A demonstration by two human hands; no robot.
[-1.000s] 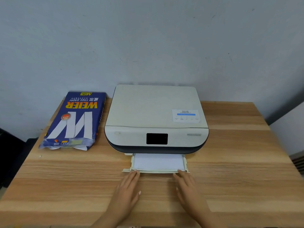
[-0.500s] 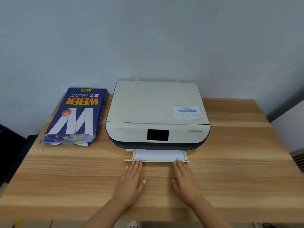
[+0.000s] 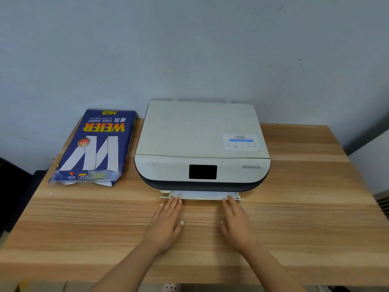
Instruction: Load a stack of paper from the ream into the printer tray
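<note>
A cream printer (image 3: pixel 202 140) with a dark screen stands at the back middle of the wooden table (image 3: pixel 305 218). Its tray (image 3: pixel 165 196) sticks out only a little at the front, with a thin strip of white paper (image 3: pixel 202 194) showing inside. My left hand (image 3: pixel 167 223) lies flat on the table, fingertips touching the tray's front edge on the left. My right hand (image 3: pixel 236 223) lies flat too, fingertips against the tray's right front. Both hold nothing. The blue ream (image 3: pixel 94 148) lies left of the printer, its near end torn open.
A grey wall rises right behind the printer and ream. The table's left edge drops off beside the ream to a dark area. A white surface stands past the table's right edge.
Both hands have moved forward and the tray with its paper has slid into the printer, from well extended to nearly closed.
</note>
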